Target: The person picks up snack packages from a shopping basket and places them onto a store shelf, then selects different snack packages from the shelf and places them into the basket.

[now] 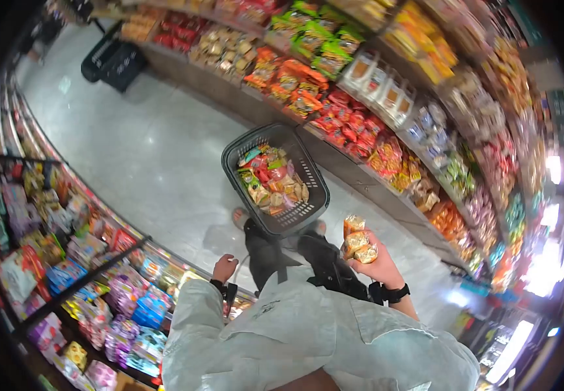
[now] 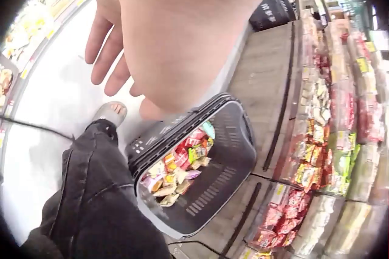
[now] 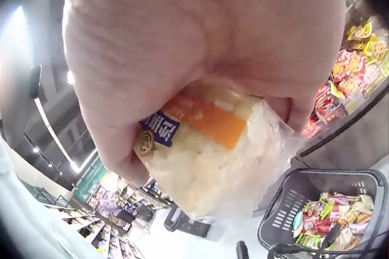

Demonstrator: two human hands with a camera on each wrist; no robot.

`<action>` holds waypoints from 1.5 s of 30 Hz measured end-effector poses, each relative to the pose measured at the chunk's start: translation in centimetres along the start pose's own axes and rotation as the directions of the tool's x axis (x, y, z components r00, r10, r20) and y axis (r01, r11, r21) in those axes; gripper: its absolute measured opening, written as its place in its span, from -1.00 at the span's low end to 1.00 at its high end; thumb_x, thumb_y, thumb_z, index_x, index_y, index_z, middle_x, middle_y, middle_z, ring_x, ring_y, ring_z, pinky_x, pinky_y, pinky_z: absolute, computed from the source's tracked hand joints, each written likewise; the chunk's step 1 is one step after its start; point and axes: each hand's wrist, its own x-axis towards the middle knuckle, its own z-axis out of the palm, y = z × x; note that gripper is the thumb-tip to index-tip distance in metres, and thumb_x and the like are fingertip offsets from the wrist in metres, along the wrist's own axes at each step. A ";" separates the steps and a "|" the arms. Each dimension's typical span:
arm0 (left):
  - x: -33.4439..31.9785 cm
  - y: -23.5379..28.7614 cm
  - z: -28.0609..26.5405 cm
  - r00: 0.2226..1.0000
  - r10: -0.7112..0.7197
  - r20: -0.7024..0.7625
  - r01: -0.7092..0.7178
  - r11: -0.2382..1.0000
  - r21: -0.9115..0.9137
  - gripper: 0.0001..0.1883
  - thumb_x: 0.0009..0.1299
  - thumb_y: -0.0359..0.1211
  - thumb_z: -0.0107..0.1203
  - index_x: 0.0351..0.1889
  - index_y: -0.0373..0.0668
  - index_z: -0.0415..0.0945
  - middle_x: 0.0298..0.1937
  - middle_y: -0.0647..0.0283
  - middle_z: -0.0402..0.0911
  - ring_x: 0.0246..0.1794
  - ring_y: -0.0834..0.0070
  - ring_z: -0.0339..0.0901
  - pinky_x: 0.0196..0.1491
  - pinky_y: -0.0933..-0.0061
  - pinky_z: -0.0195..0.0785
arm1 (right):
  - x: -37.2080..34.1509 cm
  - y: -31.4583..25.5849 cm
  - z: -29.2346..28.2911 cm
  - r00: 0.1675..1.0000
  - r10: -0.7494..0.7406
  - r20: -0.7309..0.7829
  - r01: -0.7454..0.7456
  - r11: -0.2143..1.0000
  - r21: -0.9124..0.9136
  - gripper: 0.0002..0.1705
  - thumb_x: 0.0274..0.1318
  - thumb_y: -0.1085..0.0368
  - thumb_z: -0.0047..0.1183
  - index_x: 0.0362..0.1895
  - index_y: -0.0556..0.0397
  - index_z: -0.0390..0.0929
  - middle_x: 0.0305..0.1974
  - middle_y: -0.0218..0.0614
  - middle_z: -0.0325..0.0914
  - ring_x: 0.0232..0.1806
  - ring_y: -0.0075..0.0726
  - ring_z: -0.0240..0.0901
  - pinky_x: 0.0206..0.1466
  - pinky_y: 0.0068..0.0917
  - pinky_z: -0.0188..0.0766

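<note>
My right hand (image 1: 374, 261) grips a few small wrapped snacks (image 1: 359, 242), held out to the right of the basket. In the right wrist view its fingers curl round a clear packet (image 3: 203, 143) with an orange band and a blue label. My left hand (image 1: 225, 267) hangs near my left side, holding nothing; in the left wrist view that hand (image 2: 164, 34) has its fingers loosely extended. A dark grey basket (image 1: 316, 195) stands in front of my legs, with a heap of colourful small packets (image 1: 273, 177) inside.
Tiered shelves of bagged snacks (image 1: 353, 127) curve along the right side. More bins of packets (image 1: 122, 306) line the left. Another dark basket (image 1: 114, 64) is farther up the grey floor (image 1: 145, 137). My sandalled foot (image 2: 110, 113) is beside the near basket.
</note>
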 end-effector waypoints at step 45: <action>-36.3 57.6 43.9 0.386 0.642 0.662 -0.819 0.569 -0.074 -0.39 0.53 -0.08 0.31 0.38 -0.14 0.33 0.10 -0.02 0.71 0.08 0.13 0.73 0.15 0.20 0.56 | -39.0 27.6 -27.1 0.705 -0.168 -0.689 0.389 0.904 0.178 -0.11 -0.07 0.24 0.56 0.39 0.03 0.44 0.48 -0.05 0.33 0.55 -0.02 0.26 0.53 -0.12 0.25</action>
